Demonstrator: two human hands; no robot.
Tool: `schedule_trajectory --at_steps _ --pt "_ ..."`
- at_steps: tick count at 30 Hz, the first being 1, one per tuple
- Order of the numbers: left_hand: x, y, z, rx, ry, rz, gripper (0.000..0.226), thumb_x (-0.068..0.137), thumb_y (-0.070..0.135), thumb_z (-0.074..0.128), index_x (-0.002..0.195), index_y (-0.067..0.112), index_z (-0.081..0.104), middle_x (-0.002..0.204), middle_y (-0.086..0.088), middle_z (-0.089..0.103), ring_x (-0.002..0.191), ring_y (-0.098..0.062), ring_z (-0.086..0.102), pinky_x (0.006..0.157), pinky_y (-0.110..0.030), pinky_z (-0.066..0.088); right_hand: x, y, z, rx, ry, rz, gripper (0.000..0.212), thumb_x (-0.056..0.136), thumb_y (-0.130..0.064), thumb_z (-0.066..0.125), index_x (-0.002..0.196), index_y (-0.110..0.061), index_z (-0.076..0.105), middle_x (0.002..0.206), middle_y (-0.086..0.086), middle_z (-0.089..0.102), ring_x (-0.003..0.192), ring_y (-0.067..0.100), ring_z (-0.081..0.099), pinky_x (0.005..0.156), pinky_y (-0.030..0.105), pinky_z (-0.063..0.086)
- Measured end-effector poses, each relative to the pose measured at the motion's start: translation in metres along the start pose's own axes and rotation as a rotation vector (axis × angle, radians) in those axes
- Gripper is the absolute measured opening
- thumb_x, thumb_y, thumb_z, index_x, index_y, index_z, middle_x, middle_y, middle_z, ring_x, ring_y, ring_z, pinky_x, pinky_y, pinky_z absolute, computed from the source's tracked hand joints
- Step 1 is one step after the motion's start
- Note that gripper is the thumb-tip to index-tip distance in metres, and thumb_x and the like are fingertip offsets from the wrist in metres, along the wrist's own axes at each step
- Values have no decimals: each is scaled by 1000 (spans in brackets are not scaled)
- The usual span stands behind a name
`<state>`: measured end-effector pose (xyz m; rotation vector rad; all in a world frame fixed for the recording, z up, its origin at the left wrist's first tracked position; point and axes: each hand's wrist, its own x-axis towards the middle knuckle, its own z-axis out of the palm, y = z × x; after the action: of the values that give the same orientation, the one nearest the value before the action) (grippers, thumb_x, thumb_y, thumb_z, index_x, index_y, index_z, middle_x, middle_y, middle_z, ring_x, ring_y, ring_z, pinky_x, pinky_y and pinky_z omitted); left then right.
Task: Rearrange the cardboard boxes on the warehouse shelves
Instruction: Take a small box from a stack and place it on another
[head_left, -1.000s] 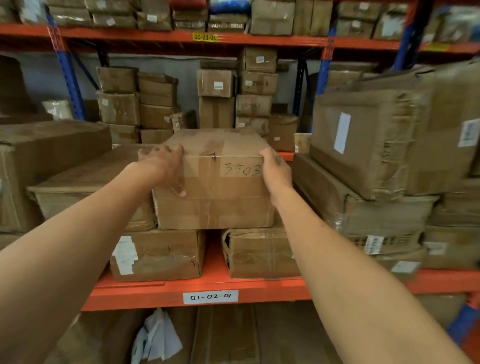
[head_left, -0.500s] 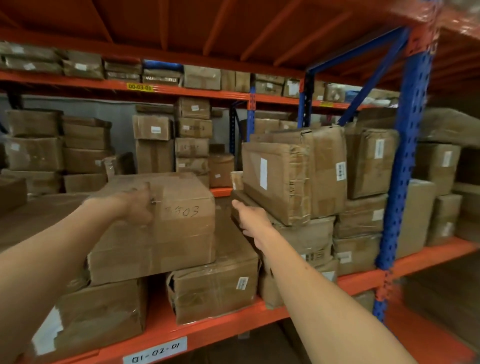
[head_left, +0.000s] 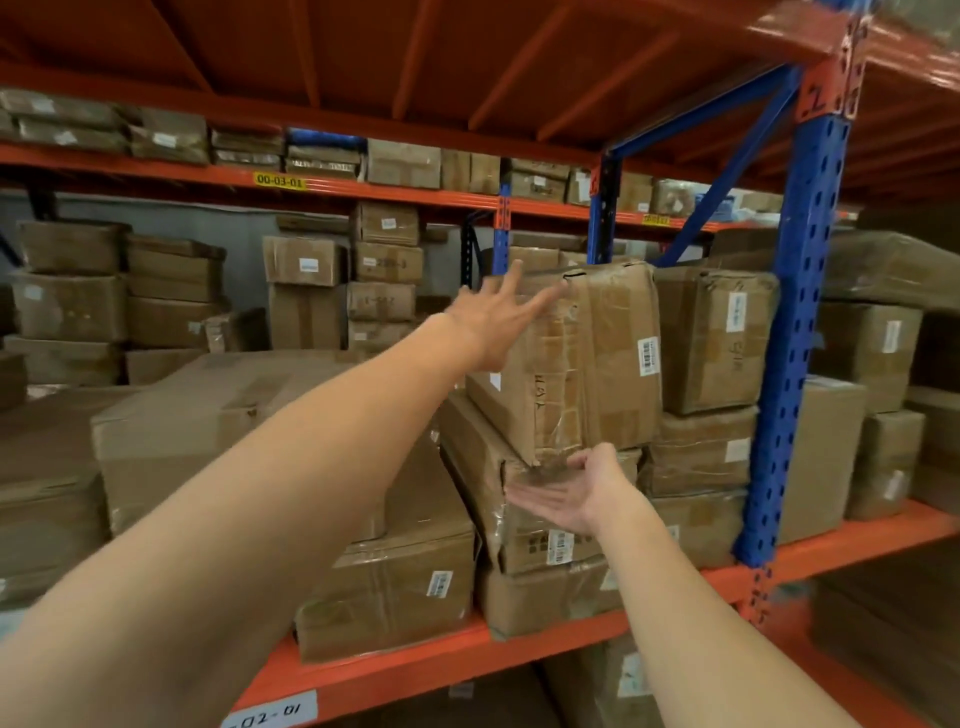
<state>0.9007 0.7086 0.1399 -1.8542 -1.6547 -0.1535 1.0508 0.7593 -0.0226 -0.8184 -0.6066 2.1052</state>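
Observation:
A tilted, tape-wrapped cardboard box (head_left: 597, 358) leans on a stack of flatter boxes (head_left: 524, 525) on the orange shelf (head_left: 519, 649). My left hand (head_left: 498, 317) reaches to the box's upper left corner with fingers spread, at or just short of the cardboard. My right hand (head_left: 571, 493) lies palm up, fingers apart, just under the box's lower front corner. Neither hand grips anything. The box I held a moment ago (head_left: 208, 431) sits to the left, partly hidden behind my left forearm.
A blue upright post (head_left: 795, 364) stands right of the tilted box, with more boxes (head_left: 711, 338) packed against it. Stacked boxes (head_left: 384, 270) fill the rear shelving. A lower box (head_left: 395, 587) sits at the shelf's front edge. An orange deck runs overhead.
Both hands have left the marked box on the left and swung right. The left hand rose to the tilted box's top corner; the right turned palm up beneath it. My view turned right.

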Motion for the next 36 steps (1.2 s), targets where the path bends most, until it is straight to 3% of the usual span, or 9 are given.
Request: schedule_trajectory --at_steps 5,12,18,21,24,27,31,33,36 --pt "11 32 13 -8 -23 -5 97 89 -1 61 160 39 9 163 -29 4 132 -47 46 94 -47 50 16 -18 -5 152 -16 97 76 102 -55 52 135 12 38 121 54 56 103 67 65 84 70 57" --pt "-12 9 3 -54 110 -23 71 87 4 65 150 18 34 137 -30 44 106 -44 64 78 -42 55 22 -30 27 202 12 21 44 100 -27 69 136 -5 56 131 34 56 108 55 60 49 56 62" --pt "-58 -49 22 -314 256 -348 67 84 13 74 138 25 37 132 -20 49 105 -40 65 85 -43 59 3 -23 80 93 -61 -168 40 93 -11 76 127 -10 56 131 26 55 122 44 58 71 53 65" --pt "-87 -79 33 -372 398 -378 53 83 19 76 124 23 43 125 -18 51 101 -36 63 80 -32 49 -9 -13 109 12 -93 -179 38 89 -18 81 117 -14 57 115 25 56 108 45 60 70 57 64" --pt "-116 -101 37 -397 438 -358 49 82 22 79 117 22 46 119 -14 53 100 -31 59 85 -38 52 -14 5 130 25 -167 -137 35 93 -37 77 117 -15 64 113 26 68 100 45 69 65 57 65" --pt "-136 -115 43 -477 431 -386 53 79 24 81 117 21 44 117 -10 52 98 -26 58 87 -37 53 -15 23 140 -20 -167 -108 28 99 -36 71 113 -13 68 105 27 77 93 43 74 59 56 65" --pt "-155 -130 48 -714 385 -425 59 79 20 78 122 29 39 119 -3 48 101 -17 56 84 -27 51 -14 34 141 -83 -126 -124 24 102 -31 65 116 -11 65 98 27 79 96 42 74 75 53 66" --pt "-159 -136 42 -1033 374 -514 61 85 21 67 133 34 32 122 -5 53 104 -22 63 82 -35 61 -15 37 142 -100 -107 -141 23 103 -30 64 117 -12 65 100 26 79 95 42 75 79 54 64" --pt "-151 -144 30 -1490 348 -859 56 93 43 50 144 35 27 125 -14 54 100 -35 64 68 -51 64 -17 40 148 -140 -76 -180 24 102 -29 64 119 -12 65 105 24 78 95 41 76 79 54 64"
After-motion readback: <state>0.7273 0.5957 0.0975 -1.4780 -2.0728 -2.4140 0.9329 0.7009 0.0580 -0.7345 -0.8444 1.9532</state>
